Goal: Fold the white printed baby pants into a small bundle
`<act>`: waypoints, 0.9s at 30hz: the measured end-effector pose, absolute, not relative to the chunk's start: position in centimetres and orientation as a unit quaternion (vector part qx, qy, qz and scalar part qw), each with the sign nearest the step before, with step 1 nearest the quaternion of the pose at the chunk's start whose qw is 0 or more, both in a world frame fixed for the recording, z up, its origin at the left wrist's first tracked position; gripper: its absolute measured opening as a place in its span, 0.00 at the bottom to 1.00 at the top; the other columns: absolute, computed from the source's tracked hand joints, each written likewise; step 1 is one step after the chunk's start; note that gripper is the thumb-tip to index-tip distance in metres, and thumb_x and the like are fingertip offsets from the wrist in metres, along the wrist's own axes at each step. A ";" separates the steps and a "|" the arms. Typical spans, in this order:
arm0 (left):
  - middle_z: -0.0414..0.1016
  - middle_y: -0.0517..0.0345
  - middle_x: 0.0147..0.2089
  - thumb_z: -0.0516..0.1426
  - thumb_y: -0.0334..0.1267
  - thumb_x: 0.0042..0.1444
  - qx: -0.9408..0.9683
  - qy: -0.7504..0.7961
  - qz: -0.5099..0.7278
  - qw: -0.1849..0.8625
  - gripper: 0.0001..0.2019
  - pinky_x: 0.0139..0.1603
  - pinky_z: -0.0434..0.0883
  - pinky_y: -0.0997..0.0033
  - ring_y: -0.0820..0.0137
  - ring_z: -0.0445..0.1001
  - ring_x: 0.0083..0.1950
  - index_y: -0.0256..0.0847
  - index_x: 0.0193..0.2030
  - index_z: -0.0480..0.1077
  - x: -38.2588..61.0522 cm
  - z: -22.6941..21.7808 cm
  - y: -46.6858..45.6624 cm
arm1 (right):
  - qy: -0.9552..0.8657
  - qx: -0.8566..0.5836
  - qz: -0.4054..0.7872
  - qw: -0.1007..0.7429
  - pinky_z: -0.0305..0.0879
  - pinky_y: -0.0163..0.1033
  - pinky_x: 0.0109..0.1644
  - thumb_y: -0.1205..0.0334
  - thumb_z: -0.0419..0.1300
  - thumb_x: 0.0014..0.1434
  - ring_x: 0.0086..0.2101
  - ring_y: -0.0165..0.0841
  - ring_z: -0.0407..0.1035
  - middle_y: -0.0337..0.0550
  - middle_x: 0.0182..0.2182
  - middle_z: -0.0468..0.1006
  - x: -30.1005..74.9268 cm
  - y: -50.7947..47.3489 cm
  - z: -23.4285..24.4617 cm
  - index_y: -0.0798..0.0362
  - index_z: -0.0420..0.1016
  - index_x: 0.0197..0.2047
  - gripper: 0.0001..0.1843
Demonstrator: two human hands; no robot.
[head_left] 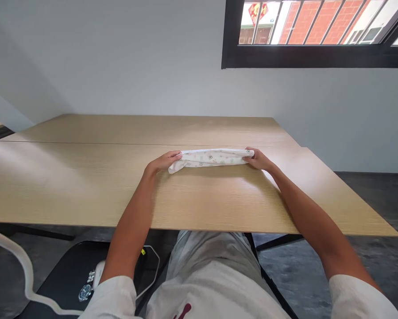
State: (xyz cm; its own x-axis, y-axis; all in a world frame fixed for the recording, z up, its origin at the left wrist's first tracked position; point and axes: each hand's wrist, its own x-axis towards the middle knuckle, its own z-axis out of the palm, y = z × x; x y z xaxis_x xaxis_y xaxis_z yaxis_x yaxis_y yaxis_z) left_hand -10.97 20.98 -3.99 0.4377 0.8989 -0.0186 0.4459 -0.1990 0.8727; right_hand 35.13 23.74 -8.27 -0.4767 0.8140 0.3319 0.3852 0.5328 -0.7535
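Both arms stretched forward over a pale wooden surface (86, 186), one hand at each end of a narrow folded cloth (212, 157). Cloth lying flat near the middle of the surface, a little beyond easy reach, long side running left to right; white with a small scattered print. Left hand (162, 163) at the rounded left end, fingers (174, 155) curled over the top edge and closed on the fabric. Right hand (259, 159) at the squarer right end, fingers (250, 153) pinched on that corner; thumb underneath or alongside, hard to tell from this angle.

Soft, thin and very light by the look of it: limp, no stiffness, likely to sag in the middle if lifted by the ends alone, and to slip out of its folds if tugged unevenly. Nothing fragile, nothing slippery against the wood. Best held at the two ends as now, pinching through all layers so the fold keeps together.

Nearby: a seam across the surface behind the cloth, a black-framed window (318, 55) above on the right, a dark chair (66, 274) with a wristwatch (85, 292) down at the left.
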 end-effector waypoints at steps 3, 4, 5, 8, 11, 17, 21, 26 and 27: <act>0.71 0.50 0.45 0.63 0.67 0.52 0.700 0.478 0.230 0.478 0.31 0.39 0.68 0.73 0.60 0.70 0.46 0.37 0.44 0.72 -11.8 -3.9 20.9 | -0.775 -0.380 0.307 0.401 0.60 0.23 0.32 0.55 0.63 0.79 0.29 0.27 0.58 0.42 0.31 0.59 35.3 24.3 -8.8 0.64 0.63 0.40 0.22; 0.71 0.49 0.47 0.65 0.67 0.51 0.683 0.478 0.221 0.507 0.32 0.40 0.70 0.73 0.59 0.71 0.49 0.38 0.47 0.73 -12.2 -4.0 20.9 | -0.767 -0.381 0.309 0.413 0.59 0.23 0.31 0.56 0.63 0.79 0.29 0.27 0.58 0.42 0.32 0.59 35.3 24.4 -8.9 0.64 0.63 0.41 0.21; 0.71 0.49 0.50 0.66 0.66 0.50 0.661 0.475 0.218 0.538 0.33 0.41 0.71 0.73 0.59 0.71 0.51 0.39 0.50 0.73 -12.5 -4.2 21.0 | -0.760 -0.381 0.313 0.423 0.59 0.23 0.31 0.57 0.63 0.79 0.29 0.27 0.58 0.42 0.32 0.59 35.2 24.5 -9.1 0.64 0.63 0.42 0.20; 0.70 0.50 0.54 0.72 0.63 0.46 0.592 0.470 0.258 0.602 0.35 0.42 0.74 0.76 0.62 0.71 0.52 0.43 0.53 0.72 -13.1 -4.8 21.2 | -0.740 -0.385 0.330 0.443 0.58 0.21 0.30 0.65 0.61 0.78 0.28 0.26 0.58 0.41 0.32 0.59 34.9 24.6 -9.6 0.65 0.63 0.43 0.13; 0.70 0.51 0.50 0.71 0.60 0.48 0.574 0.454 0.293 0.615 0.30 0.38 0.73 0.79 0.67 0.71 0.46 0.40 0.48 0.72 -13.3 -4.9 21.0 | -0.717 -0.412 0.346 0.443 0.60 0.21 0.31 0.74 0.58 0.76 0.30 0.27 0.61 0.42 0.34 0.62 34.3 24.7 -10.1 0.66 0.65 0.44 0.06; 0.63 0.64 0.30 0.75 0.47 0.44 0.657 0.434 0.216 0.577 0.48 0.31 0.66 0.84 0.74 0.64 0.31 0.54 0.69 0.58 -13.7 -3.9 20.1 | -0.674 -0.467 0.380 0.427 0.64 0.21 0.33 0.77 0.59 0.77 0.35 0.29 0.65 0.46 0.39 0.66 34.1 24.5 -9.7 0.68 0.71 0.48 0.02; 0.69 0.60 0.34 0.75 0.43 0.43 0.632 0.413 0.241 0.609 0.41 0.30 0.68 0.81 0.71 0.69 0.33 0.47 0.63 0.64 -13.6 -4.3 20.5 | -0.655 -0.447 0.437 0.425 0.70 0.26 0.37 0.64 0.62 0.80 0.36 0.31 0.66 0.48 0.41 0.66 34.2 23.9 -8.9 0.67 0.71 0.52 0.11; 0.74 0.51 0.41 0.74 0.36 0.36 0.535 0.402 0.428 0.607 0.24 0.29 0.70 0.83 0.74 0.70 0.32 0.33 0.42 0.75 -13.1 -4.2 21.1 | -0.638 -0.382 0.489 0.456 0.73 0.33 0.46 0.57 0.63 0.80 0.46 0.37 0.67 0.53 0.49 0.65 33.9 23.0 -7.7 0.65 0.67 0.60 0.19; 0.74 0.49 0.43 0.74 0.37 0.36 0.523 0.404 0.449 0.601 0.25 0.30 0.71 0.82 0.74 0.71 0.33 0.33 0.43 0.76 -13.1 -4.0 21.1 | -0.636 -0.371 0.498 0.458 0.73 0.35 0.48 0.55 0.64 0.79 0.47 0.38 0.66 0.54 0.50 0.64 33.8 22.8 -7.5 0.65 0.66 0.61 0.21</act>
